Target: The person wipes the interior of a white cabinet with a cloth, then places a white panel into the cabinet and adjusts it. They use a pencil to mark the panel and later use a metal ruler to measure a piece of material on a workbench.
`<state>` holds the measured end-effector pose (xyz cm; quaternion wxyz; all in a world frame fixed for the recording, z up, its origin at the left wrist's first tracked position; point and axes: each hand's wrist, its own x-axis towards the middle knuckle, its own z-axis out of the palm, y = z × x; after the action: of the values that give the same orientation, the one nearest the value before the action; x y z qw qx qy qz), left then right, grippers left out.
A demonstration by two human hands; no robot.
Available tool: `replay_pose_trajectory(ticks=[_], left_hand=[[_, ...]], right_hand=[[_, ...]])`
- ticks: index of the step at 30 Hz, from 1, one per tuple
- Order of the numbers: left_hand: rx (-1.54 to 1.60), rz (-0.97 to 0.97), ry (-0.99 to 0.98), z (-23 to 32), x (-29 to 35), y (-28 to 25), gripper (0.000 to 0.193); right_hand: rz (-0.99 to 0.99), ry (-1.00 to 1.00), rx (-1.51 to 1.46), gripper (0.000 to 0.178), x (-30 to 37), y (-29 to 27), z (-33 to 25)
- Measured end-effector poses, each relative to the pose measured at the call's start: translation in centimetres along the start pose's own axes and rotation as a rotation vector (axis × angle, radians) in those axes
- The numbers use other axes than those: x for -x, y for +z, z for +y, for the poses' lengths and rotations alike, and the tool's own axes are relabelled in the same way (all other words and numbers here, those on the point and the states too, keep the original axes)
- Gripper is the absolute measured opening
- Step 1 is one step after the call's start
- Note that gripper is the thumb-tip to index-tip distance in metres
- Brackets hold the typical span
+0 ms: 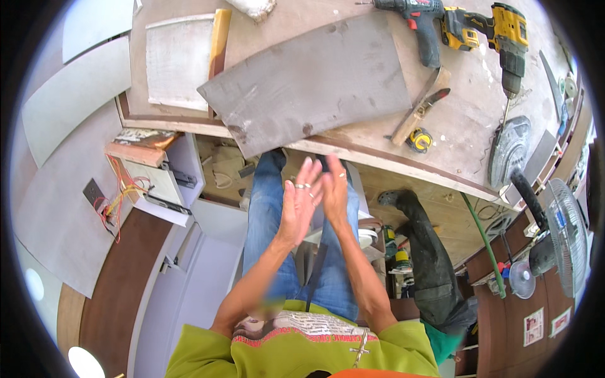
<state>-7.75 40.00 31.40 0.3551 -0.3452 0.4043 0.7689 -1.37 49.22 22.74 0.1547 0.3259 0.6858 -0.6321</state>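
Observation:
My left hand (299,205) is raised above my lap, its fingers stretched out, with rings on it. Close beside it, my right hand (335,192) is also held up with its fingers extended. The palms turn toward each other, and nothing is held in either. Whether the fingertips touch is hard to tell. Just beyond the hands, a large grey panel (309,79) lies on the worktable (353,142), one corner jutting past the near edge. My legs in blue jeans (265,220) are below the hands.
On the table are a white panel (179,60), a dark drill (425,31), a yellow drill (507,38), a tape measure (418,140) and a knife (432,99) on a wood strip. At right stands a fan (563,236); another person's leg (428,252) is nearby. Wires (120,195) hang left.

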Motion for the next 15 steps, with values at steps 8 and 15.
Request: replay_pose_trajectory(ticks=[8,15], left_hand=[[-1.429,-0.126,0.682,-3.6,0.6,-3.9,0.055],[-0.992,0.287,0.368,-8.2,4.2,-14.3,0.065]], right_hand=[[-0.119,0.605,-1.186,0.078,2.1,-2.2,-3.1],[-0.223,0.131,-0.675,0.068,-2.6,-8.8,-8.5]])
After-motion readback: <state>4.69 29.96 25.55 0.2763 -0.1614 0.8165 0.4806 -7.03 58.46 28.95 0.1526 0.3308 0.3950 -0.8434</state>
